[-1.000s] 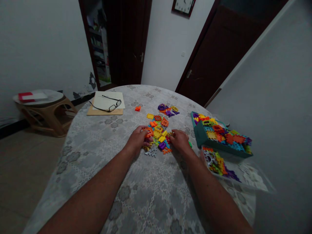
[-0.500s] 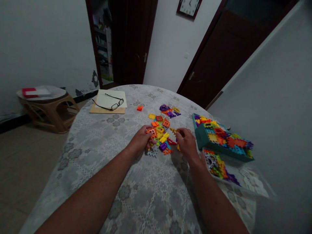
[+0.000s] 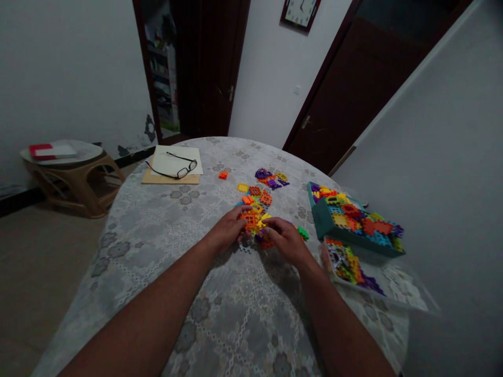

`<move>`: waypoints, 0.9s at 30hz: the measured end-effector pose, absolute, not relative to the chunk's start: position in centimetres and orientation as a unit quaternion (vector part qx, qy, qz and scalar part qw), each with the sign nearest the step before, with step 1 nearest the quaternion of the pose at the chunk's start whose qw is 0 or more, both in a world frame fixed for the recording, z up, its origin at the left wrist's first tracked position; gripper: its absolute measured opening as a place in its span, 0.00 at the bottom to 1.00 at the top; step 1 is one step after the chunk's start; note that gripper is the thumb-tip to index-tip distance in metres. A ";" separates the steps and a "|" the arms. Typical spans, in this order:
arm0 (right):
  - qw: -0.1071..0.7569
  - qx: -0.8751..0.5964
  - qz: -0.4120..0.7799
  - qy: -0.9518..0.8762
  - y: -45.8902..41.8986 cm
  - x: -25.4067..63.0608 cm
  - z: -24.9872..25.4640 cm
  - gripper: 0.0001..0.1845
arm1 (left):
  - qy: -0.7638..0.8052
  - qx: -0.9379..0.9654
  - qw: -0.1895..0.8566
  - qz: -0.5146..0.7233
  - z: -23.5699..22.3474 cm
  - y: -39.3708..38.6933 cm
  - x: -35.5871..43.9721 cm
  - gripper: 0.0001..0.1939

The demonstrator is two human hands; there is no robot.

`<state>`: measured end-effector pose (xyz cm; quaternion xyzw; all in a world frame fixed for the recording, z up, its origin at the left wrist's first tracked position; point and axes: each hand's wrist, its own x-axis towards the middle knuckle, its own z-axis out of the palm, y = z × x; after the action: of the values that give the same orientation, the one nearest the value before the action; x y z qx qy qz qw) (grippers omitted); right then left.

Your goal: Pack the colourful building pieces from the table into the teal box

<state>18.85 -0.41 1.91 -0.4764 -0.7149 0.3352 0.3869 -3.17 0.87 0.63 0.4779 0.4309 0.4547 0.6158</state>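
My left hand [image 3: 227, 230] is closed on an orange square interlocking block [image 3: 250, 220] with a window-like grid, over the middle of the table. Close on its right, my right hand [image 3: 286, 240] pinches a yellow interlocking block [image 3: 262, 221] at the orange block's edge. Whether the two are joined I cannot tell. Beneath and around both hands lies a loose pile of coloured blocks, partly hidden by the fingers. Red-orange cog-shaped blocks [image 3: 266, 197] show at the pile's far side, and a green block [image 3: 302, 233] lies just right of my right hand.
Farther back sits a small group of purple, orange and yellow blocks [image 3: 271, 179], with a lone orange block [image 3: 223, 175] to its left. Glasses [image 3: 183, 172] rest on paper. At right stand a teal box [image 3: 326, 220] and a clear plastic tray [image 3: 412, 301], both holding blocks.
My right hand has moved left with the yellow block, bringing it up to the orange block in my left hand. The green block at right has come into view. The camera view has shifted slightly.
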 end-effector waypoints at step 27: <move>0.410 -0.501 0.283 -0.707 -3.0 18.9 4.8 0.13 | 0.432 0.559 0.598 0.379 2.8 0.2 -3.0 0.35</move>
<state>18.91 -2.97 4.76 -0.5015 -0.7075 0.2830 0.4098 -2.99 0.21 2.79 0.5591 0.4316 0.3791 0.5978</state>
